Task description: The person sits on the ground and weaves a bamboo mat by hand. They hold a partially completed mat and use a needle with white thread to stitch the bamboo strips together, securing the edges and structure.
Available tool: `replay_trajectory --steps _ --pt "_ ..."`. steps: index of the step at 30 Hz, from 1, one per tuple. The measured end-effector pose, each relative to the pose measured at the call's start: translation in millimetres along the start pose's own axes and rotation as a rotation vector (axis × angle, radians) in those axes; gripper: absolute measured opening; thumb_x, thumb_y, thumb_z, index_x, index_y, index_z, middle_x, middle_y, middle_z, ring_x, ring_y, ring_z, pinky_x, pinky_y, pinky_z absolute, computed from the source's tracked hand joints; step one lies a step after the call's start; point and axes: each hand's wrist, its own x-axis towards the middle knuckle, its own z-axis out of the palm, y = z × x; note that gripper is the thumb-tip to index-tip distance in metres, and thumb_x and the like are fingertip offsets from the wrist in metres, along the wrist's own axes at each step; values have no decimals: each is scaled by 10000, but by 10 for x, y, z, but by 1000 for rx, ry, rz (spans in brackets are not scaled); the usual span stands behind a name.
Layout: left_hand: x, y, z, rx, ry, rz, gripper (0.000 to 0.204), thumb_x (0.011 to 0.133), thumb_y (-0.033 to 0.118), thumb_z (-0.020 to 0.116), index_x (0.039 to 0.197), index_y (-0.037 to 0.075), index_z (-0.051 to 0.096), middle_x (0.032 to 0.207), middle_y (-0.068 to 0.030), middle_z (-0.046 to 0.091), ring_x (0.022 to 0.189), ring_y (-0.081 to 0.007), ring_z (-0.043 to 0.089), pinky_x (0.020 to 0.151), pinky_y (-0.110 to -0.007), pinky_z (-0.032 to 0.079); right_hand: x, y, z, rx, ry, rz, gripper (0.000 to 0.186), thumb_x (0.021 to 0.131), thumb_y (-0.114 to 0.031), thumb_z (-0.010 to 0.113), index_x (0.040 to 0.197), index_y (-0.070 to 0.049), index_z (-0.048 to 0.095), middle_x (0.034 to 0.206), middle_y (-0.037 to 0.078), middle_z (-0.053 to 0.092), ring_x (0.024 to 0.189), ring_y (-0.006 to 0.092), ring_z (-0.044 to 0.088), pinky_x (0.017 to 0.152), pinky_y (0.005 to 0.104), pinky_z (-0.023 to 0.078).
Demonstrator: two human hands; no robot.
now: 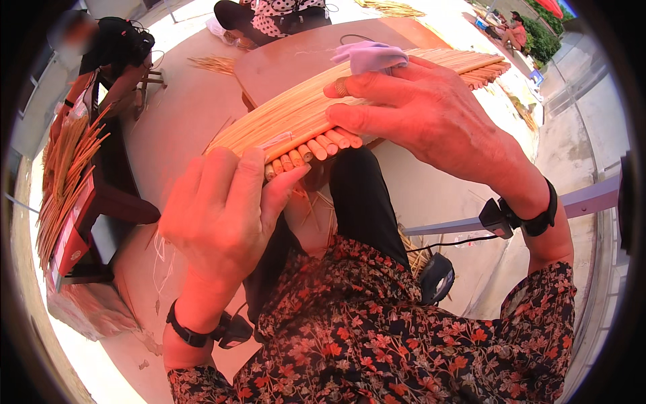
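Note:
A panel of pale, thin reed stalks (282,120) laid side by side is held up in front of me, its cut round ends facing me. My left hand (219,202) pinches its near left corner, thumb by the stalk ends. A short piece of white thread (276,140) lies on the stalks near those fingers. My right hand (424,114) grips the panel farther right, across its top. A lavender cloth (370,56) is bunched at the right hand's far fingers; how it is held is hidden. A brown band circles one finger of that hand.
Loose reeds (67,175) are heaped on a dark wooden stand (108,209) at left. A brown tabletop (296,64) is beyond the panel. Co-workers (289,17) sit at the back and far left. A metal bar (572,202) and black cable (464,241) are at right.

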Motion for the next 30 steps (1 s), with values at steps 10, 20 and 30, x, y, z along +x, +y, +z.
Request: replay_trajectory --steps 10,20,30 --pt "-435 541 450 -39 -279 181 415 746 315 807 980 -8 696 810 -56 598 690 -210 576 594 -330 441 -1144 -727 750 398 352 443 521 680 -45 797 1180 -93 657 1076 47 679 896 265 659 717 351 522" --pt "-502 651 628 21 -334 148 413 874 370 732 936 -37 700 810 -87 634 741 -233 632 631 -334 482 -1122 -1245 1630 1844 507 1100 64 896 -24 687 954 3 692 918 100 717 780 163 669 707 279 514" --pt "-231 636 493 68 -314 135 436 902 415 717 914 -20 718 770 -73 620 698 -226 630 581 -323 504 -776 -1156 1760 2149 491 1222 417 908 -15 688 1300 -68 558 1186 23 639 1086 103 601 865 286 547"
